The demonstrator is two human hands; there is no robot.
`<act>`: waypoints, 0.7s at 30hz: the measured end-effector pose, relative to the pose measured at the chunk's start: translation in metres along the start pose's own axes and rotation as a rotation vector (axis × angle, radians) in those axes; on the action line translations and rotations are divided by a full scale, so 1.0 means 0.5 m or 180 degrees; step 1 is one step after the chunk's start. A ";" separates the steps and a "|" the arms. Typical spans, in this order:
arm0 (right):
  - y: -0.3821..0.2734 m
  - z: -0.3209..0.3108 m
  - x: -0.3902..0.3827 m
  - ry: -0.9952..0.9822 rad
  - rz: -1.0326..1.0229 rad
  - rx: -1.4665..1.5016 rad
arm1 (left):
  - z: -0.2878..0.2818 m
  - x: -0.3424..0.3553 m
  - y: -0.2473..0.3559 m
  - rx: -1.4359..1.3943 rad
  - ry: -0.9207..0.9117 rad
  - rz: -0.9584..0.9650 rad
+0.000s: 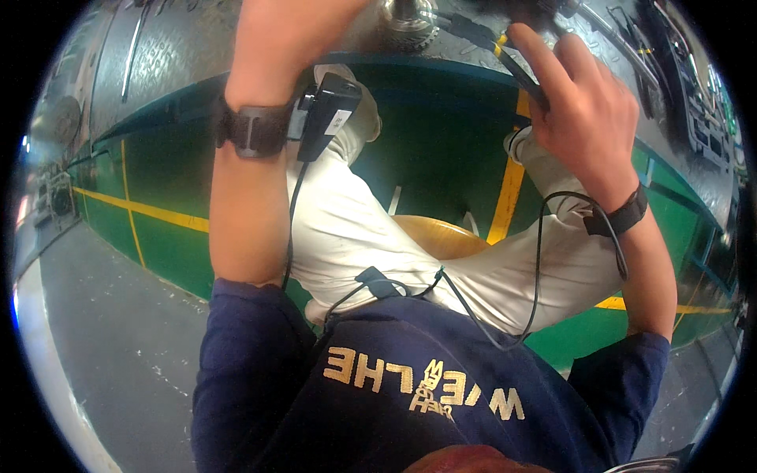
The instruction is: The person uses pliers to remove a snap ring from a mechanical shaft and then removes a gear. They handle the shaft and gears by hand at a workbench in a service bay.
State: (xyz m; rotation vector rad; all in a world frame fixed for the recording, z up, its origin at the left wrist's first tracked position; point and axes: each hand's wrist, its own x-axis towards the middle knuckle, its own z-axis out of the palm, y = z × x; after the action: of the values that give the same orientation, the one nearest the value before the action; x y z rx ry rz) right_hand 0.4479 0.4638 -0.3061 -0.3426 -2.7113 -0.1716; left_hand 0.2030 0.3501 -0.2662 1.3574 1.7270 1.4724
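Diamond-plate worktop (189,55) gleams up top, and the right hand (590,102) has a dark-handled tool (522,72) wrapped in its fingers, near a toothed metal fitting (406,33)! Left hand (303,20) crosses the upper edge, grip impossible to tell; green floor (430,158) below, yellow-striped.

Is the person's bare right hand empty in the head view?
No, the right hand has its fingers around the black handle of a slim tool with a yellow band.
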 end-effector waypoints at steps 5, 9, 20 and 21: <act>-0.008 0.004 -0.012 0.0289 0.0041 -0.0507 | 0.007 0.003 -0.002 -0.0084 0.0016 -0.0155; -0.018 -0.012 -0.002 0.0060 0.0608 0.0716 | -0.009 -0.001 -0.001 -0.0216 -0.0150 -0.0319; 0.048 -0.042 0.088 0.0570 0.3068 0.6805 | 0.089 -0.077 0.115 0.0513 0.0555 0.1385; 0.055 -0.044 0.094 0.0720 0.2954 0.7130 | 0.124 -0.089 0.124 0.0684 -0.0059 0.1554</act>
State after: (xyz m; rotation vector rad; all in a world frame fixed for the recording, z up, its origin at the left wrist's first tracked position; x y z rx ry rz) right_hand 0.4213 0.4965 -0.2653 -0.5654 -0.8768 2.3496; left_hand 0.2953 0.3327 -0.2370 2.0089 1.6513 1.5382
